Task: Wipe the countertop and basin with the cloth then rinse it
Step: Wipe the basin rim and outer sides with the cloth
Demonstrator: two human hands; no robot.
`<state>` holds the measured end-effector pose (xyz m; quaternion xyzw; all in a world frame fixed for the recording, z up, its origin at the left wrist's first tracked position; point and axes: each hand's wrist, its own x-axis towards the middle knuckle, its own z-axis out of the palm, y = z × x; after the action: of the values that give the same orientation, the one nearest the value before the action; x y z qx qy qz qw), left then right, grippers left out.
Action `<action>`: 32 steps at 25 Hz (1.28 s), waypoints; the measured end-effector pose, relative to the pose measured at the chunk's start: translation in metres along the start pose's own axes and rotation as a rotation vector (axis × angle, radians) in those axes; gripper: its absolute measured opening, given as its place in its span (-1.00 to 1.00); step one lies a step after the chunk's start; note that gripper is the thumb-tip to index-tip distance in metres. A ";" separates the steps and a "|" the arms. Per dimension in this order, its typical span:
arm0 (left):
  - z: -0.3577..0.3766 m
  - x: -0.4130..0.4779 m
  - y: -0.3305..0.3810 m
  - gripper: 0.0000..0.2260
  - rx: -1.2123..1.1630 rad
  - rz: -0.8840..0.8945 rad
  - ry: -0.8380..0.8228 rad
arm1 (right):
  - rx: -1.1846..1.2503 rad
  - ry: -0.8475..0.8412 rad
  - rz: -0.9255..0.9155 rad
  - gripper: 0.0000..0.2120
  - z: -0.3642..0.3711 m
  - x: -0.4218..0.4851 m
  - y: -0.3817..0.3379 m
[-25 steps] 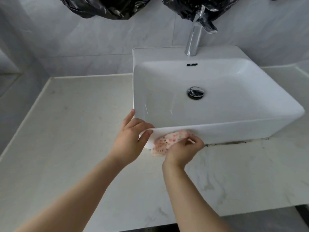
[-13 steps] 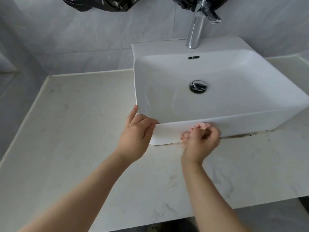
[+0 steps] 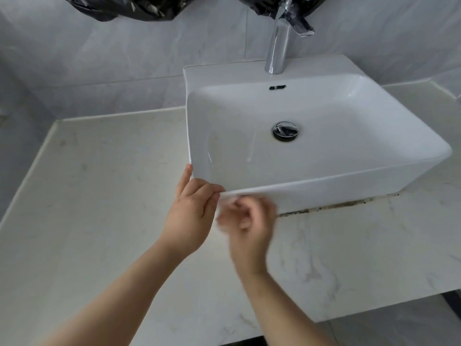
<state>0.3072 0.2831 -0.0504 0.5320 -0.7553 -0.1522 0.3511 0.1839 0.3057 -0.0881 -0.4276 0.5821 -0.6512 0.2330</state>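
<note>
my left hand (image 3: 192, 211) hooks over the front-left rim of the basin (image 3: 349, 193) while my right hand (image 3: 249, 221), a curled blur at its front wall above the countertop (image 3: 99, 196), probably bunches the cloth, though i can't tell; soft, limp and light, it wants wadding in the palm.

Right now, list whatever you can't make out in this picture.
Head view only.
Blurred: the right hand, by motion; its grip and the cloth cannot be made out.
Cut off: the faucet top and black bags, by the upper edge.
Hidden: the basin front left corner, behind the left hand.
</note>
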 end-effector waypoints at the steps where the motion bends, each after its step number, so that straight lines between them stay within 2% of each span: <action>1: -0.001 0.000 -0.003 -0.59 0.010 0.006 -0.012 | -0.005 -0.076 -0.044 -0.89 0.005 -0.014 -0.010; 3: -0.004 0.001 -0.007 -0.61 0.036 0.023 -0.033 | 0.038 -0.129 -0.020 -0.85 -0.010 0.001 -0.012; 6: -0.004 0.002 -0.005 -0.62 0.081 0.036 -0.023 | 0.106 0.147 0.162 -0.78 -0.062 0.056 0.003; 7: -0.004 0.002 -0.004 -0.62 0.096 0.033 -0.014 | 0.087 0.213 0.206 -0.80 -0.065 0.060 0.006; 8: -0.004 0.002 -0.003 -0.63 0.104 0.032 -0.004 | 0.065 0.203 0.202 -0.80 -0.056 0.053 0.004; 10: -0.005 0.003 -0.002 -0.63 0.113 0.043 -0.009 | 0.066 -0.075 0.152 -0.82 -0.019 0.014 -0.003; 11: -0.006 0.004 -0.003 -0.64 0.115 0.056 -0.022 | 0.016 -0.198 0.071 -0.81 -0.002 -0.007 -0.007; 13: -0.005 0.004 -0.005 -0.65 0.111 0.070 -0.029 | -0.039 -0.258 -0.007 -0.84 0.011 -0.022 -0.010; 14: -0.005 0.004 -0.005 -0.64 0.105 0.059 -0.024 | -0.007 -0.273 0.067 -0.85 0.002 -0.011 -0.003; 16: -0.005 0.003 -0.004 -0.63 0.093 0.038 -0.011 | 0.054 -0.162 0.294 -0.78 -0.035 0.016 0.014; 18: -0.003 0.002 -0.003 -0.64 0.096 0.043 -0.003 | -0.083 0.091 0.462 -0.74 -0.057 0.035 0.046; 19: -0.001 0.001 -0.003 -0.64 0.092 0.047 0.000 | -0.155 0.137 0.485 -0.82 -0.057 0.035 0.054; 21: 0.000 0.000 -0.002 -0.64 0.082 0.047 0.018 | -0.079 0.052 0.497 -0.90 -0.030 0.020 0.049; 22: 0.001 0.000 0.001 -0.65 0.102 0.044 0.035 | -0.014 -0.017 0.503 -0.89 -0.016 0.008 0.047; 24: 0.000 -0.002 0.006 -0.67 0.217 0.075 0.094 | 0.049 -0.031 0.482 -0.84 -0.009 -0.003 0.014; 25: 0.001 -0.001 0.010 -0.68 0.283 0.113 0.124 | 0.111 -0.011 0.466 -0.80 -0.017 0.008 0.002; 27: 0.008 0.005 0.019 -0.71 0.383 0.180 0.136 | 0.290 0.178 0.393 -0.72 -0.042 0.048 -0.016; 29: 0.021 0.014 0.034 -0.71 0.437 0.213 0.100 | 0.409 0.353 0.326 -0.84 -0.059 0.081 -0.023; 30: 0.027 0.020 0.045 -0.71 0.456 0.216 0.076 | 0.402 0.407 0.298 -0.87 -0.057 0.083 -0.024; 32: 0.035 0.028 0.062 -0.73 0.502 0.213 0.015 | 0.278 0.369 0.258 -0.80 -0.030 0.059 -0.023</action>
<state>0.2345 0.2762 -0.0274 0.5211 -0.8184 0.0816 0.2281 0.1327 0.2796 -0.0477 -0.1879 0.5691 -0.7569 0.2606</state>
